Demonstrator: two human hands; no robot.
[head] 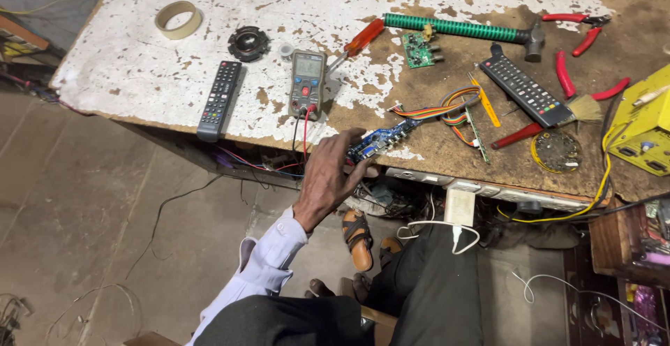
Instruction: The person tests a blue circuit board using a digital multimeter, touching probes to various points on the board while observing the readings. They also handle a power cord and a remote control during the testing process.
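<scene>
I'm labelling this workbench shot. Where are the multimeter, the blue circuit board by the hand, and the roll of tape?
multimeter (308, 81): head view, on the dial in the middle of its body.
blue circuit board (377, 141): head view, on its bare blue face beside the fingertips.
roll of tape (179, 20): head view, on its near rim.

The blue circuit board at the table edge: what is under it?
The blue circuit board lies on the worn table; the left hand covers its near end, so nothing there can be seen.
</scene>
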